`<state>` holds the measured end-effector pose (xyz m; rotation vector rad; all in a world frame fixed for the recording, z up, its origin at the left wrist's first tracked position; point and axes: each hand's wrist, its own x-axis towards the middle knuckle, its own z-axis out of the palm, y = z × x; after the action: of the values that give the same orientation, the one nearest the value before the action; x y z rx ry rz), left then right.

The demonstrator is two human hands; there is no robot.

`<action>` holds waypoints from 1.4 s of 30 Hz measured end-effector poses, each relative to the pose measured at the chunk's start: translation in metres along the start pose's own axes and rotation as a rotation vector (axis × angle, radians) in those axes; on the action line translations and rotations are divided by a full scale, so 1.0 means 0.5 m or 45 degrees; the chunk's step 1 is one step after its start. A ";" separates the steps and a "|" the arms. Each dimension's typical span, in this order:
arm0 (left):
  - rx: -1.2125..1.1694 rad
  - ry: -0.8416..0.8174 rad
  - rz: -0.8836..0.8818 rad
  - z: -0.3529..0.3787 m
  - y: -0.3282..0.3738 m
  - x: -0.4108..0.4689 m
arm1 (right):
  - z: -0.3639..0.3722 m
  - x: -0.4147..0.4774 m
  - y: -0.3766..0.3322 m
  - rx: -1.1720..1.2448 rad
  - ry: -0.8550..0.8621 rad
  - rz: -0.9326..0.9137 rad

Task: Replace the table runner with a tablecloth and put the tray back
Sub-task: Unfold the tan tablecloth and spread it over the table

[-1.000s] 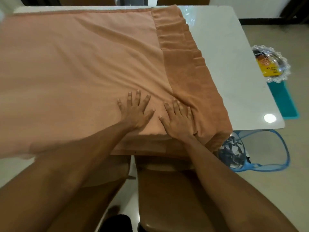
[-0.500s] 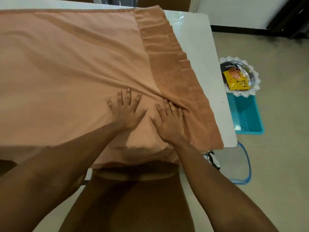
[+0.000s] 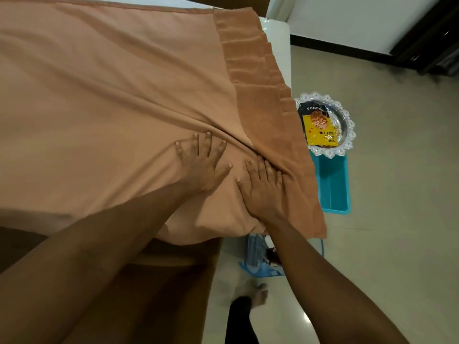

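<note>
Two hands are on the table, and one cloth under them. The left hand (image 3: 202,167) lies flat with its fingers spread wide, palm down on the tablecloth (image 3: 104,100); the right hand (image 3: 264,187) lies flat just beside it, fingers close together, their tips tucked against a fold. Neither hand grips anything — both are open and pressing on the fabric.

The tablecloth is a single peach-orange sheet covering nearly the whole white table (image 3: 278,36). A band of bunched, darker folds runs along its right side, from the far edge towards the near corner, where it hangs over the table's edge. Only a narrow strip of bare tabletop shows to the right of that band at the far end.

One tray (image 3: 347,120) sits off the table, to its right — silvery with a scalloped rim, resting on a teal bin (image 3: 332,184) on the floor. One yellow nut packet (image 3: 319,127) lies in it. A blue bag (image 3: 258,266) lies on the floor below the table's near corner.
</note>
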<state>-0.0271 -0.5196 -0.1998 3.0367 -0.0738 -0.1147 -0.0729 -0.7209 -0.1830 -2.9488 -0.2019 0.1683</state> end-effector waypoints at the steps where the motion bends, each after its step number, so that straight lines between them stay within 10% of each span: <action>1: -0.047 -0.087 -0.032 -0.002 0.018 0.002 | 0.002 -0.001 0.018 -0.028 0.000 -0.006; 7: -0.067 -0.166 -0.057 -0.006 0.100 0.013 | -0.006 -0.006 0.106 -0.003 0.201 -0.103; 16: -0.075 -0.487 -0.229 -0.030 0.144 0.017 | 0.007 -0.015 0.144 0.222 -0.081 -0.138; 24: -0.154 0.027 -0.229 -0.067 0.176 0.014 | -0.039 0.024 0.165 0.185 0.117 -0.249; 42: -0.240 -0.019 -0.674 -0.157 -0.172 0.577 | -0.131 0.843 -0.054 0.188 -0.016 -0.434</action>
<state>0.2702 -0.4412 -0.1517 2.7866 0.6979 -0.1713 0.3468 -0.6449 -0.1562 -2.7163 -0.6570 0.1465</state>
